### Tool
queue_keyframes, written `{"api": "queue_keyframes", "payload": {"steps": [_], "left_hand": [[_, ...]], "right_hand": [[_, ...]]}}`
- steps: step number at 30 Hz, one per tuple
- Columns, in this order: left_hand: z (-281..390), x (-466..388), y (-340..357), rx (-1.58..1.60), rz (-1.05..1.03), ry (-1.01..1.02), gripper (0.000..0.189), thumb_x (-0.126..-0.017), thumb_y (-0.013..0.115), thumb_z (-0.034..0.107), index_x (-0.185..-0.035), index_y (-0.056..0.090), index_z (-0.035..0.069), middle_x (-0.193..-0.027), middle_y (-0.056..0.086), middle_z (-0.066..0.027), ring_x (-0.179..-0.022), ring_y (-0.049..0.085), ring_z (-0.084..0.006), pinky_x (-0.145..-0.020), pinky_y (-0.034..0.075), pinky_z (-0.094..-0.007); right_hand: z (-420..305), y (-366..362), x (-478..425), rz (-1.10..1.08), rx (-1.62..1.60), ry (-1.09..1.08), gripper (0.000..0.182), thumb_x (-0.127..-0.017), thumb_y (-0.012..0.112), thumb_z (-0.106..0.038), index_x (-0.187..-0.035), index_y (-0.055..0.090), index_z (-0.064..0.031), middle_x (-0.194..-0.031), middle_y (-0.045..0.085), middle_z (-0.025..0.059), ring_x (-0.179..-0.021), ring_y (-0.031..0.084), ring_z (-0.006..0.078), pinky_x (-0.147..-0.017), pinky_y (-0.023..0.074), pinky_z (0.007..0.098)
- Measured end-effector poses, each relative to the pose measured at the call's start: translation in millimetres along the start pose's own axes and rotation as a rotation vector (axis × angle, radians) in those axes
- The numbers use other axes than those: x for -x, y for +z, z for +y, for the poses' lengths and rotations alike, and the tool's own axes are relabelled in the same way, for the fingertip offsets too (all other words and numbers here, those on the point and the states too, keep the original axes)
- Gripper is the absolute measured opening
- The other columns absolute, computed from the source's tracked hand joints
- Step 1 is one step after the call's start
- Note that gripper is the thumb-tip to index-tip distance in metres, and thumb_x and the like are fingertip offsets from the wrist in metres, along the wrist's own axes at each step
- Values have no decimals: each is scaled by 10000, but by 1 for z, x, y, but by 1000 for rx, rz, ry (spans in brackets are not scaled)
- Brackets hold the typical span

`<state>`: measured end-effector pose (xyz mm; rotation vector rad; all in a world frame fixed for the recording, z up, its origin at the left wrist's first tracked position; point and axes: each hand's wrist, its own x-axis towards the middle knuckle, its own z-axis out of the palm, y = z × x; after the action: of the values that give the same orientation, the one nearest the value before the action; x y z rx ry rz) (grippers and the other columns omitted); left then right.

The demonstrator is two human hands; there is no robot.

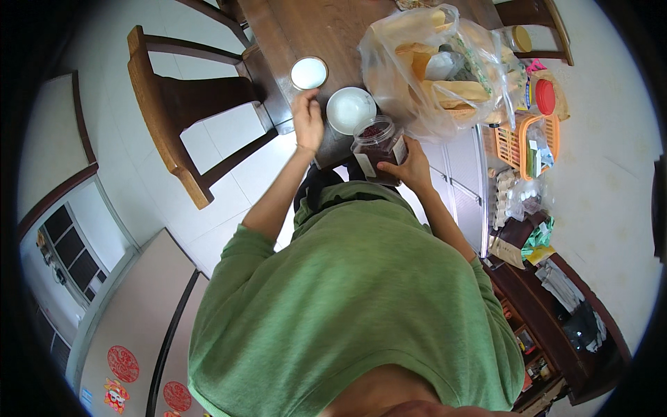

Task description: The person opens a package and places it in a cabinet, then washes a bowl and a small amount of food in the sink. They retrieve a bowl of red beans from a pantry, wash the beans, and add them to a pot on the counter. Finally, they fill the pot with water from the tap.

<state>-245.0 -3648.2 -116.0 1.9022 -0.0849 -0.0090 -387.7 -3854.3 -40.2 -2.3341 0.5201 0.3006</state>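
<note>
My right hand [414, 167] grips a clear plastic jar [374, 168] of small dark red beans from its right side. The jar has no lid on it, bears pale labels, and tilts a little at the table's near edge. Just beyond its mouth stands a white bowl [344, 117]; its inside looks white, with no beans that I can make out. To the bowl's left is my left hand [308, 122], holding nothing, fingers slightly bent. Its fingertips are at the near rim of a round white lid [308, 73] lying on the table; whether they touch it I cannot tell.
A large translucent plastic bag [385, 57] of packages sits on the wooden table [279, 34], right of the bowl. Wooden chair [208, 101] at left. Further right are a red-lidded jar [545, 97], an orange basket [513, 146] and egg cartons [503, 195].
</note>
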Motion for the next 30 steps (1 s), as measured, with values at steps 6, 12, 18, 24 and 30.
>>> {"api": "queue_keyframes", "payload": {"steps": [6, 12, 18, 24, 30], "left_hand": [[4, 71, 11, 365, -234, -203, 230, -877, 461, 61, -1090, 533, 13, -956, 541, -99, -904, 520, -199, -834, 399, -282], [38, 92, 15, 744, -444, -451, 425, -881, 548, 128, -1232, 395, -56, -1107, 541, -96, -978, 512, -125, -860, 408, -253], [36, 90, 17, 636, -342, -426, 468, -840, 616, 154, -1215, 426, -51, -1078, 557, -96, -872, 548, -118, -756, 455, -248], [36, 86, 16, 562, -436, -527, 430, -864, 590, 161, -1223, 444, -24, -1000, 578, -58, -858, 544, -98, -767, 452, -234], [26, 89, 21, 597, -371, -457, 437, -860, 598, 167, -1233, 443, -1, -976, 597, -60, -837, 557, -99, -699, 474, -248]], "right_hand": [[-17, -17, -6, -25, 49, 8, 903, -526, 789, -490, -1177, 478, 53, -1081, 548, 210, -988, 553, 335, -841, 442, 383], [-22, -21, -13, -66, 135, 2, 869, -542, 807, -428, -1164, 477, 81, -1022, 574, 206, -928, 577, 297, -812, 449, 345], [-34, -28, -22, -105, 64, -20, 819, -554, 799, -423, -1141, 503, 65, -1028, 578, 211, -927, 584, 298, -808, 451, 358], [-24, -25, -28, -125, 74, -63, 754, -568, 794, -403, -1102, 529, 58, -1003, 587, 198, -868, 596, 277, -765, 464, 352], [-35, -29, -30, -111, 76, -83, 787, -557, 789, -427, -1130, 516, 38, -1008, 582, 212, -899, 586, 314, -789, 458, 367]]}}
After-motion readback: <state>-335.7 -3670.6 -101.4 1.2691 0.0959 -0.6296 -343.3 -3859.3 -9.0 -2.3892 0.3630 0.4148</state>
